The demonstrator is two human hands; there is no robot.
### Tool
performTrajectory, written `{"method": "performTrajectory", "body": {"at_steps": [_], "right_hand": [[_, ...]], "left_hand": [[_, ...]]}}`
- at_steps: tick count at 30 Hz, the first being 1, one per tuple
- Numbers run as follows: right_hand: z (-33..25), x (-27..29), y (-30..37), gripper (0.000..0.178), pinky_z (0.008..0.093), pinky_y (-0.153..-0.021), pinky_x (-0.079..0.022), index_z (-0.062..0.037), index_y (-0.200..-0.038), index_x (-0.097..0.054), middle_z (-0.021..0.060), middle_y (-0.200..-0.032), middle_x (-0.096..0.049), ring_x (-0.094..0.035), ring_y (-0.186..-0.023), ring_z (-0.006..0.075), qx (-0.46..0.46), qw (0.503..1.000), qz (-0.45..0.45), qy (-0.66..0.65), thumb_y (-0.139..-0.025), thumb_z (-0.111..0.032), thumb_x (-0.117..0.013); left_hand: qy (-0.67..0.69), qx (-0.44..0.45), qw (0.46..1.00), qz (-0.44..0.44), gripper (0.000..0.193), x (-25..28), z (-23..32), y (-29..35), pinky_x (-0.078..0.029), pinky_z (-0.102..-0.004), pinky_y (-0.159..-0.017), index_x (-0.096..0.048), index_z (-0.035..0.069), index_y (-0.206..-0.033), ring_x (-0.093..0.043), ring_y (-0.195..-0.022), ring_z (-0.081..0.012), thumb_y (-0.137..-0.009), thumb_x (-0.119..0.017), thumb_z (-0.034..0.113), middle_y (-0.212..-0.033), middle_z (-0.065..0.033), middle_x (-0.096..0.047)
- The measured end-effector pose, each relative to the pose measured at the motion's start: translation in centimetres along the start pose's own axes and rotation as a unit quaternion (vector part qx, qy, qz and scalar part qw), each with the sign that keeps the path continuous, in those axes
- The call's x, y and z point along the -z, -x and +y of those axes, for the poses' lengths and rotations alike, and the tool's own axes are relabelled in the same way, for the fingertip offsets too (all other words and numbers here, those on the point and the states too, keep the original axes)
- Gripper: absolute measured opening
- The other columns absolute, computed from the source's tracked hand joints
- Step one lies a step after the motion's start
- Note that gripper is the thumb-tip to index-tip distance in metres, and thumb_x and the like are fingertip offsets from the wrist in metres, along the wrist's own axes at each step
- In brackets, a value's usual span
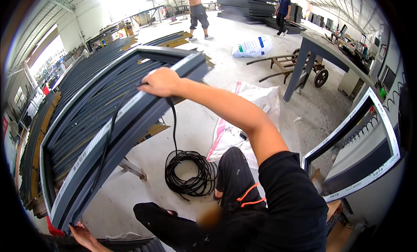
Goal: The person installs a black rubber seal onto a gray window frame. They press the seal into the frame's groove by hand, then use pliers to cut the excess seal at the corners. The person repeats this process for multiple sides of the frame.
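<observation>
A dark grey window frame [102, 141] with a pale film strip along its bar lies tilted at the left. A black rubber strip [175, 126] rises from a coil [191, 178] on the floor to my right hand [161, 82]. Beyond the hand it hangs loosely along the near bar toward the lower corner. My right hand is closed on this strip, resting over the bar near its upper end. At the lower corner, my left hand [84, 235] has its fingers bent against the frame's end; what they pinch is hidden.
Long dark profiles [82, 82] lie stacked beyond the frame. A white sack [247, 121] lies on the floor ahead. To the right are a hand cart [286, 65], a grey workbench [325, 41] and another frame [393, 137]. Two people stand or walk farther back.
</observation>
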State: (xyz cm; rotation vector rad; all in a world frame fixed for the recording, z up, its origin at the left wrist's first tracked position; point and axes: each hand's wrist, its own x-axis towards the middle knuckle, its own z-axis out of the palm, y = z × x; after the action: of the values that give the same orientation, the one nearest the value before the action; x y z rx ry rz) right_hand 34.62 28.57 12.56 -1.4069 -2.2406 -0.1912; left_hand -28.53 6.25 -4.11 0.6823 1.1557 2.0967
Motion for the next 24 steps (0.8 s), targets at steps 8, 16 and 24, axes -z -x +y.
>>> {"method": "performTrajectory", "body": {"at_steps": [8, 16, 24], "right_hand": [[-9.4, 1.1, 5.0, 0.041, 0.0418, -0.073, -0.053, -0.0061, -0.075, -0.070, 0.0124, -0.068, -0.066, -0.067, -0.076, 0.0319, 0.108, 0.992, 0.066, 0.013, -0.089, -0.043, -0.062], [-11.4, 4.4, 8.6, 0.037, 0.0414, -0.073, -0.052, -0.0078, -0.110, -0.061, 0.0104, -0.100, -0.059, -0.062, -0.084, 0.0317, 0.224, 0.936, 0.064, -0.266, -0.075, -0.006, -0.074], [-13.6, 8.9, 16.5, 0.023, 0.0331, -0.044, -0.043, -0.0072, -0.100, -0.059, 0.0062, -0.088, -0.052, -0.059, -0.072, 0.0216, 0.386, 0.913, 0.075, -0.105, -0.084, -0.021, -0.067]], "left_hand": [[0.021, 0.063, 0.996, -0.058, 0.028, 11.4, 2.5, -12.7, -0.049, -0.0195, -0.070, -0.058, 0.004, -0.116, -0.057, -0.077, -0.0101, -0.102, -0.053, 0.028, -0.094, -0.0016, -0.064], [0.043, 0.077, 0.988, -0.127, 0.030, 13.2, 2.5, -13.4, -0.058, -0.0202, -0.070, -0.063, 0.004, -0.118, -0.068, -0.079, -0.0127, -0.100, -0.057, 0.027, -0.104, -0.0046, -0.071], [0.070, 0.085, 0.982, -0.154, 0.026, 13.2, 3.5, -12.0, -0.058, -0.0226, -0.065, -0.065, 0.007, -0.114, -0.069, -0.081, -0.0138, -0.100, -0.057, 0.027, -0.099, -0.0034, -0.072]]}}
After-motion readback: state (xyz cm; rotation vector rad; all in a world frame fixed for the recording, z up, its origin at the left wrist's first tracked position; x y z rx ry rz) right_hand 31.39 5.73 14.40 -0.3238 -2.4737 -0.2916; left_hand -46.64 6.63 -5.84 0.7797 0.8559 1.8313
